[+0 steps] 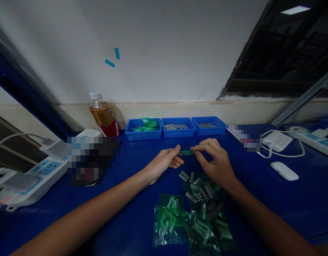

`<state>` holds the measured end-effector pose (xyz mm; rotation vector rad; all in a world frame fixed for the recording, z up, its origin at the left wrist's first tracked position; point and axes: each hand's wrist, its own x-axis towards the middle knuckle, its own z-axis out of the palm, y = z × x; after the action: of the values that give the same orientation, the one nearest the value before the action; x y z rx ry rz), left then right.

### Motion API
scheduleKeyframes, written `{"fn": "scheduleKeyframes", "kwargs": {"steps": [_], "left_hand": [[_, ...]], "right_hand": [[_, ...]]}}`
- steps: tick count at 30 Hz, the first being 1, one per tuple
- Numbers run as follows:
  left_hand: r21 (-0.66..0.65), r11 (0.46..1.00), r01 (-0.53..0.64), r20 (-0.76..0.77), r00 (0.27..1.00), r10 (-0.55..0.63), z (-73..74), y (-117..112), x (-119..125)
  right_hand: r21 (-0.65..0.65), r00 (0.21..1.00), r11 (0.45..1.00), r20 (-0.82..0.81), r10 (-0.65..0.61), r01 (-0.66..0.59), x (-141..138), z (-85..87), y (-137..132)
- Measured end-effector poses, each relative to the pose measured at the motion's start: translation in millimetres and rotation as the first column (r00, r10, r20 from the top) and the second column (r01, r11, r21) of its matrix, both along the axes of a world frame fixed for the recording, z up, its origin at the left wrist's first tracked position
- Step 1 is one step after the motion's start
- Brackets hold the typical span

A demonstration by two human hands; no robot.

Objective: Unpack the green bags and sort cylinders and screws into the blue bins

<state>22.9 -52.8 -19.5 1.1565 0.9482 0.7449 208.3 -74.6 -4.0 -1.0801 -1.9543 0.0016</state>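
Note:
A small green see-through plastic bag (187, 153) is stretched between my two hands above the blue table. My left hand (169, 158) holds its left edge between thumb and fingers. The fingertips of my right hand (214, 160) pinch its right edge. Just below the hands lie several short grey metal pieces (191, 176), some of them on top of clear bags. Nearer to me are filled clear bags (169, 220) with green strips and thin metal pins inside. Another filled bag (202, 229) lies to their right, partly overlapped by others.
Along the wall stand three blue bins: one with green pieces (128, 134), one with metal rods (178, 133), one with small metal parts (210, 131). A drink bottle (104, 115) and power strip (43, 170) are left; a white case (284, 171) and charger (277, 140) are right.

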Motion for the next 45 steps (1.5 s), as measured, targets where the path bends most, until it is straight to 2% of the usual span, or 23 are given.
{"fn": "scheduleKeyframes", "kwargs": {"steps": [2, 4, 6, 8, 10, 12, 14, 16, 17, 18, 20, 22, 23, 25, 27, 28, 29, 31, 32, 33, 34, 36, 45], "left_hand": [[-0.149, 0.989, -0.012, 0.155, 0.987, 0.035, 1.6, 3, -1], [-0.165, 0.985, -0.046, 0.222, 0.971, 0.083, 1.2, 6, -3], [-0.042, 0.99, -0.137, 0.204, 0.968, 0.143, -0.9, 8, -5], [0.227, 0.95, -0.213, 0.112, 0.975, 0.192, -2.8, 6, -7], [0.55, 0.817, -0.171, -0.022, 0.975, 0.219, -2.7, 1, -8], [0.769, 0.639, -0.017, -0.158, 0.963, 0.217, 0.0, -7, -9], [0.855, 0.496, 0.153, -0.284, 0.938, 0.201, 4.7, -14, -9], [0.853, 0.444, 0.275, -0.387, 0.904, 0.183, 9.8, -19, -8], [0.832, 0.468, 0.298, -0.417, 0.892, 0.174, 12.1, -20, -7], [0.8, 0.525, 0.291, -0.427, 0.89, 0.157, 13.9, -20, -6], [0.673, 0.711, 0.204, -0.38, 0.92, 0.096, 15.5, -19, -3], [0.469, 0.879, 0.084, -0.26, 0.964, 0.046, 14.5, -15, -1], [0.373, 0.927, 0.047, -0.196, 0.98, 0.03, 13.5, -13, -1], [0.292, 0.956, 0.04, -0.128, 0.992, -0.003, 13.2, -6, -3], [0.413, 0.905, 0.102, -0.215, 0.977, -0.012, 18.9, 9, -12], [0.523, 0.841, 0.14, -0.305, 0.952, 0.032, 25.0, 20, -19], [0.644, 0.743, 0.184, -0.416, 0.899, 0.139, 33.1, 35, -27], [0.809, 0.526, 0.263, -0.527, 0.72, 0.451, 52.8, 68, -45], [0.832, 0.464, 0.305, -0.543, 0.617, 0.57, 62.6, 85, -55], [0.831, 0.433, 0.348, -0.556, 0.495, 0.668, 71.0, 101, -63], [0.802, 0.436, 0.408, -0.581, 0.364, 0.728, 77.4, 116, -70], [0.761, 0.458, 0.46, -0.616, 0.288, 0.733, 82.9, 136, -80], [0.458, 0.563, 0.688, -0.843, 0.135, 0.52, 64.0, 162, -81]], "right_hand": [[0.025, 0.999, 0.999, 0.028, 0.043, -0.044, -9, -2.3, -6], [0.016, 0.995, 0.997, 0.069, 0.078, -0.079, -15, -5.4, -10], [-0.041, 0.995, 0.997, 0.075, 0.072, -0.069, -17, -6.6, -11], [-0.173, 0.999, 0.984, 0.004, 0.039, -0.038, -18, -5.5, -11], [-0.376, 0.987, 0.923, -0.159, 0.022, -0.081, -19, -3.7, -10], [-0.54, 0.929, 0.818, -0.371, -0.023, -0.196, -19, -3.4, -9], [-0.615, 0.848, 0.734, -0.52, -0.103, -0.288, -19, -5.7, -8], [-0.635, 0.808, 0.711, -0.567, -0.162, -0.303, -18, -9.4, -6], [-0.631, 0.811, 0.721, -0.561, -0.168, -0.287, -18, -11.1, -5], [-0.613, 0.826, 0.748, -0.54, -0.163, -0.253, -17, -12.5, -5], [-0.523, 0.891, 0.842, -0.436, -0.129, -0.134, -16, -14.0, -4], [-0.353, 0.961, 0.935, -0.267, -0.067, -0.033, -16, -14.9, -5], [-0.262, 0.984, 0.965, -0.176, -0.03, -0.017, -16, -15.6, -6], [-0.139, 0.999, 0.989, -0.025, 0.043, -0.046, -18, -17.5, -8], [-0.096, 0.995, 0.992, 0.046, 0.091, -0.086, -21, -19.1, -10], [-0.093, 0.993, 0.991, 0.06, 0.106, -0.1, -22, -19.4, -11], [-0.095, 0.991, 0.989, 0.065, 0.116, -0.11, -22, -19.1, -12], [-0.103, 0.991, 0.988, 0.063, 0.118, -0.111, -23, -17.3, -13], [-0.109, 0.991, 0.988, 0.061, 0.117, -0.11, -24, -16.0, -14], [-0.114, 0.991, 0.987, 0.06, 0.116, -0.109, -24, -14.7, -14], [-0.119, 0.992, 0.987, 0.058, 0.115, -0.107, -23, -13.6, -14], [-0.13, 0.992, 0.986, 0.056, 0.113, -0.105, -22, -12.5, -14], [-0.165, 0.987, 0.978, 0.077, 0.143, -0.129, -19, -15.0, -11]]}}
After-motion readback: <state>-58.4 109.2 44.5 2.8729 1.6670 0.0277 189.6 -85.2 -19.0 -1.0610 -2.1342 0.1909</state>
